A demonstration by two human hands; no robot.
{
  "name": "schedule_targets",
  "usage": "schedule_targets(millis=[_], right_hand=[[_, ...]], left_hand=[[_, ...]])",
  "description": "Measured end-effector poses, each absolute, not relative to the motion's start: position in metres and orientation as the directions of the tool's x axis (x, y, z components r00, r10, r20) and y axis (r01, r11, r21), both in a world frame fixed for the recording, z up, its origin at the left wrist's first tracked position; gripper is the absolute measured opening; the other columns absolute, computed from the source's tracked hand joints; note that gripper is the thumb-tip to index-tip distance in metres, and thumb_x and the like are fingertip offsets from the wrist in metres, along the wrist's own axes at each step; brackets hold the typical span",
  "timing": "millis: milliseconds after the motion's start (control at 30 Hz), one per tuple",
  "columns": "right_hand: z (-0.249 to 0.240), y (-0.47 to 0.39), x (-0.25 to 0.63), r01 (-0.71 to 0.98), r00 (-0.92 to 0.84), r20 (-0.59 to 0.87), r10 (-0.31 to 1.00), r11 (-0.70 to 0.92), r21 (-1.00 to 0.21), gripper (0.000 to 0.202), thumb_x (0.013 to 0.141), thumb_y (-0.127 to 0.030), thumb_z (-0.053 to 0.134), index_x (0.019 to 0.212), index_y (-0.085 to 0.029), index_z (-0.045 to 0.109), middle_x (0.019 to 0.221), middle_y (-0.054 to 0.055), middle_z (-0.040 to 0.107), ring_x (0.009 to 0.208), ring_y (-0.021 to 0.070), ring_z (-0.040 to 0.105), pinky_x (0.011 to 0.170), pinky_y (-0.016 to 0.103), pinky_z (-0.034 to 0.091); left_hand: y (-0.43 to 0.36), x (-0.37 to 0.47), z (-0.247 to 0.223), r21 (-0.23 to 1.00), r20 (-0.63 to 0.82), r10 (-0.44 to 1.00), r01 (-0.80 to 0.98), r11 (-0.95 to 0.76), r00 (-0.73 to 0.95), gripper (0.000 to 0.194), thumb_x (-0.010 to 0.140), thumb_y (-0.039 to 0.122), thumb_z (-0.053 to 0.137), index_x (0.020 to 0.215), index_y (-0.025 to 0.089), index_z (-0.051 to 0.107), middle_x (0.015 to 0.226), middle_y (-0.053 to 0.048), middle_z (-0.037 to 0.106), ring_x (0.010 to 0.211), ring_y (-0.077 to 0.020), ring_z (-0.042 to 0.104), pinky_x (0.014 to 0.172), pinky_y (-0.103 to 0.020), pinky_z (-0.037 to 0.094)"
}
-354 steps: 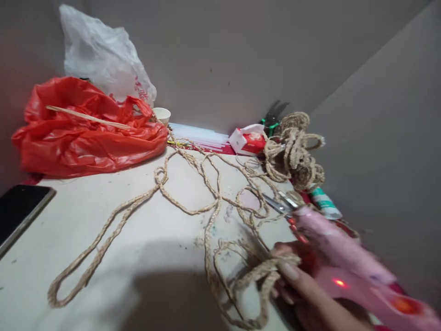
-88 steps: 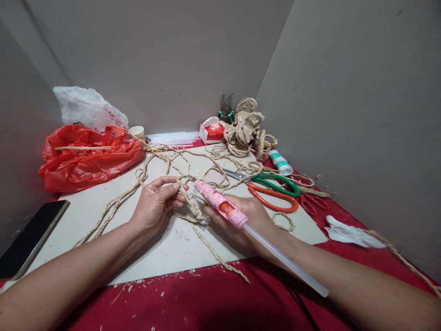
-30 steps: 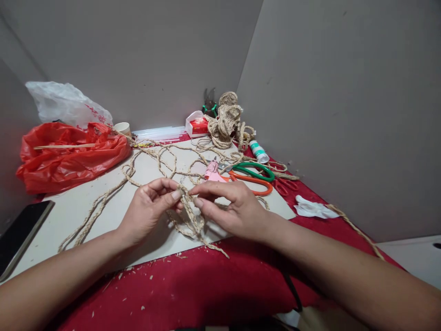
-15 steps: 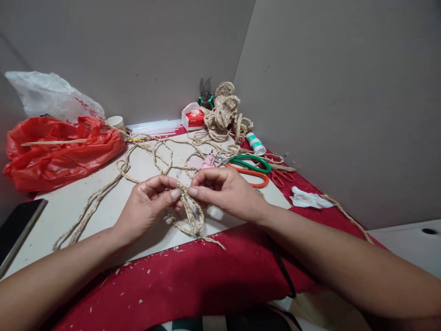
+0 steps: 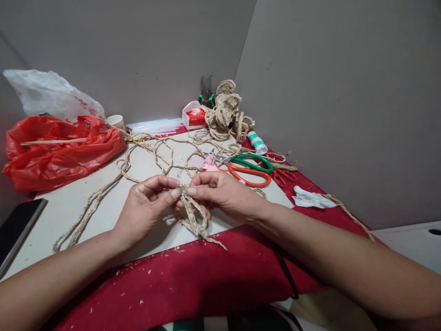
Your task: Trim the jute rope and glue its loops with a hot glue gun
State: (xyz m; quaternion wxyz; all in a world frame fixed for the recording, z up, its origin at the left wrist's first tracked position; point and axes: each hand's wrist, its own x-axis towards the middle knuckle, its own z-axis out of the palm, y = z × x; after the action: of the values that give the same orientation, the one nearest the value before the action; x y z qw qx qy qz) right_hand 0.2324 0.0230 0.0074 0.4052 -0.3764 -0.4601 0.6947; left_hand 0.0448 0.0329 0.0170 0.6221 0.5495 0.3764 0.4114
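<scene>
Between my hands hangs a looped piece of braided straw rope (image 5: 192, 219) over the front edge of the white board (image 5: 138, 239). My left hand (image 5: 151, 207) pinches the top of the loops between thumb and fingers. Close beside it, my right hand (image 5: 220, 193) grips the same top part from the right. A loose end of the rope points down to the right over the red cloth. Just beyond my right hand are scissors (image 5: 250, 169) with green and orange handles and a pink wrapped item (image 5: 209, 162).
More braided rope (image 5: 163, 158) trails across the board to a coiled heap (image 5: 223, 115) at the back. A red plastic bag (image 5: 62, 156) and a phone (image 5: 20, 230) are at the left. A tissue box (image 5: 193, 117), pliers (image 5: 206, 94) and white tissue (image 5: 312, 198) lie around.
My right hand has shifted slightly down, and its fingers now reach behind the rope loops. The loops have swung slightly to the right. My left hand has barely moved.
</scene>
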Motion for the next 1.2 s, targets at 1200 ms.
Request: schedule_targets(millis=[1200], right_hand=[[0.029, 0.009, 0.233, 0.116, -0.394, -0.082, 0.916, -0.039, -0.992, 0.034, 0.065, -0.039, 0.082, 0.067, -0.015, 0.058, 0.055, -0.006, 0.051, 0.049, 0.0052, 0.040, 0.046, 0.019, 0.032]], left_hand=[[0.029, 0.042, 0.035, 0.964, 0.243, 0.964, 0.079, -0.252, 0.110, 0.015, 0.072, 0.025, 0.076, 0.080, 0.016, 0.068, 0.073, 0.001, 0.067, 0.063, -0.0093, 0.060, 0.059, -0.019, 0.050]])
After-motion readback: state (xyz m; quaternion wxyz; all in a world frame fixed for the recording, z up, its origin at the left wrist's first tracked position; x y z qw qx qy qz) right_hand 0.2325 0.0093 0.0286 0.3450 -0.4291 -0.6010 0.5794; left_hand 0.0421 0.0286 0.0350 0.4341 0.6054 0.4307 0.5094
